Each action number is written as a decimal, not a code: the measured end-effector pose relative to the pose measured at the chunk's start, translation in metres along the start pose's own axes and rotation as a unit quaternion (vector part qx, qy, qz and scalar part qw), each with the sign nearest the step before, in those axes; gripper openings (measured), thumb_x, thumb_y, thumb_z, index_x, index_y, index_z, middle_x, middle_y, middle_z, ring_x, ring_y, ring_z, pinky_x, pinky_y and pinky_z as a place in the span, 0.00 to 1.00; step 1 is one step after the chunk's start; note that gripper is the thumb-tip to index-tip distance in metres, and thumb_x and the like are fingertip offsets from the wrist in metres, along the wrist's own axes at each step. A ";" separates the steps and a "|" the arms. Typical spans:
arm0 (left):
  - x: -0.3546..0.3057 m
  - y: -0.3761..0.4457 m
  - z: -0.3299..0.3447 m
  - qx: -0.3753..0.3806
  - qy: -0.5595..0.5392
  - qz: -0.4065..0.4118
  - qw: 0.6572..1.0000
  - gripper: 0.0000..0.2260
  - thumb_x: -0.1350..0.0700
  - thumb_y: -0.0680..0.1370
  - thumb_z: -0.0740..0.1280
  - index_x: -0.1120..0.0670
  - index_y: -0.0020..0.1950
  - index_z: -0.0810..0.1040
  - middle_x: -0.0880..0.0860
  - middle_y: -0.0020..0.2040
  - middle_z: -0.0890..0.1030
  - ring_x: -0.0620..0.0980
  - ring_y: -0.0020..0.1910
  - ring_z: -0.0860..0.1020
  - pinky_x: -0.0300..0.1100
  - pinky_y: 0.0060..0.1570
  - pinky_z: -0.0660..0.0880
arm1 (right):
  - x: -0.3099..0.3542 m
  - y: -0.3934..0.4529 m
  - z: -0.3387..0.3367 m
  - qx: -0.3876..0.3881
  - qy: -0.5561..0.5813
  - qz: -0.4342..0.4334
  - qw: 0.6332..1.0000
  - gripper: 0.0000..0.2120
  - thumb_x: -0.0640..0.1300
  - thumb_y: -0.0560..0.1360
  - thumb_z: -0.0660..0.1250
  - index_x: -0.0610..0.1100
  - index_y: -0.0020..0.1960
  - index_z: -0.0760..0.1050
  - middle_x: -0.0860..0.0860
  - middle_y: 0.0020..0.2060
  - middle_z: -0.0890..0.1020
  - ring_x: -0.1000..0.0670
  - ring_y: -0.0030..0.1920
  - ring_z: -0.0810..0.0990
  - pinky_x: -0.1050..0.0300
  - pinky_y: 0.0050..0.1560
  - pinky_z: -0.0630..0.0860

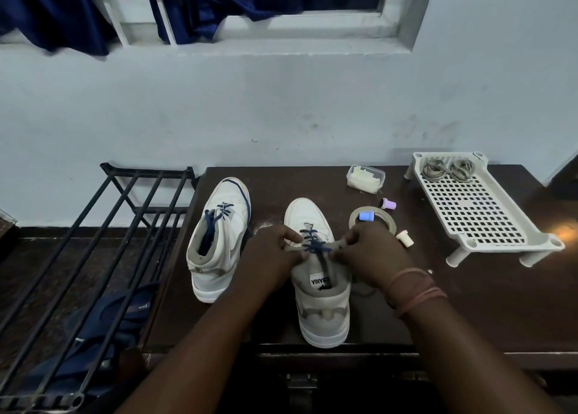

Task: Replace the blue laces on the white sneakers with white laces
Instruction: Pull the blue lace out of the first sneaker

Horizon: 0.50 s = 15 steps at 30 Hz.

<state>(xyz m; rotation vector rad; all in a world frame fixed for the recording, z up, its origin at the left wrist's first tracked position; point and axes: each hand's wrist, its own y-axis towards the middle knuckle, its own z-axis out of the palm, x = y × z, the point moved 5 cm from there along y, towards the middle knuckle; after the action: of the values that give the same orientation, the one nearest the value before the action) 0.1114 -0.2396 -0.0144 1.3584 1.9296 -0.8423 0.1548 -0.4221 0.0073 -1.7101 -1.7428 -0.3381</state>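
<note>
Two white sneakers stand on the dark brown table (469, 304), both with the long axis running from the near edge toward the wall, toes pointing at the wall and heels toward the person.

Near sneaker (319, 276): positioned at the centre of the table, heel just at the near edge. A blue lace (314, 244) crosses the eyelet rows over the tongue. The left hand (269, 260) grips the left eyelet flap, fingers curled onto it beside the lace crossings. The right hand (372, 254) grips the right eyelet flap in the same manner, thumb and fingertips pinching the flap edge. The two flaps are spread apart between the hands. Whether either hand also pinches the lace itself cannot be told. Bands circle the right wrist.

Second sneaker (222, 235): positioned to the left, apart from the first, tilted slightly so the toe leans right. Its blue lace (219, 216) is loose, threaded only through the forward eyelets, with one strand trailing along the right side of the upper.

Other items on the table, right of the near sneaker: a roll of tape (372, 219), a small blue cap (366, 216), a purple cap (388, 204), a cream cap (404, 238), and a clear lidded container (365, 179). A white perforated plastic rack (481, 213) at the far right carries coiled pale laces (448, 169).

A black metal shoe rack (103, 235) stands left of the table.
</note>
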 end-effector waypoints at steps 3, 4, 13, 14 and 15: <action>0.003 0.000 -0.002 -0.001 0.047 0.012 0.999 0.12 0.55 0.69 0.77 0.45 0.50 0.83 0.46 0.42 0.79 0.41 0.41 0.76 0.31 0.36 0.64 | -0.009 0.002 -0.004 0.028 0.056 0.026 0.998 0.08 0.39 0.69 0.74 0.44 0.33 0.78 0.48 0.29 0.79 0.49 0.31 0.76 0.54 0.41 0.77; -0.001 -0.001 -0.002 -0.014 0.070 0.034 0.997 0.13 0.56 0.69 0.76 0.44 0.51 0.82 0.45 0.45 0.79 0.42 0.44 0.76 0.33 0.39 0.65 | -0.011 0.003 -0.003 0.026 0.059 0.025 0.998 0.07 0.39 0.70 0.74 0.43 0.35 0.79 0.48 0.30 0.79 0.49 0.31 0.76 0.54 0.42 0.78; -0.039 -0.017 0.013 -0.142 0.242 0.227 0.932 0.07 0.45 0.73 0.70 0.46 0.43 0.85 0.45 0.44 0.80 0.46 0.45 0.77 0.46 0.39 0.77 | -0.002 0.003 -0.001 0.022 0.078 0.010 0.997 0.04 0.42 0.71 0.73 0.43 0.38 0.80 0.48 0.31 0.81 0.50 0.31 0.77 0.54 0.40 0.78; -0.036 -0.016 0.007 -0.159 0.204 0.188 0.947 0.07 0.45 0.74 0.70 0.46 0.43 0.85 0.44 0.43 0.80 0.44 0.44 0.77 0.44 0.41 0.76 | -0.001 0.002 -0.001 0.029 0.079 0.014 0.996 0.04 0.41 0.71 0.73 0.43 0.39 0.80 0.47 0.31 0.81 0.49 0.30 0.77 0.53 0.40 0.79; -0.029 -0.012 -0.002 -0.177 0.148 0.131 0.964 0.07 0.45 0.74 0.70 0.45 0.43 0.85 0.43 0.43 0.81 0.43 0.43 0.78 0.43 0.43 0.76 | -0.001 0.002 -0.001 0.036 0.083 0.019 0.996 0.04 0.41 0.71 0.73 0.42 0.39 0.80 0.46 0.31 0.81 0.48 0.30 0.78 0.52 0.40 0.80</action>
<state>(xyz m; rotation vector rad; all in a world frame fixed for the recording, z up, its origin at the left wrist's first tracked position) 0.1072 -0.2573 0.0111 1.5294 1.9411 -0.1603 0.1570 -0.4234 0.0069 -1.6144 -1.5826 -0.3844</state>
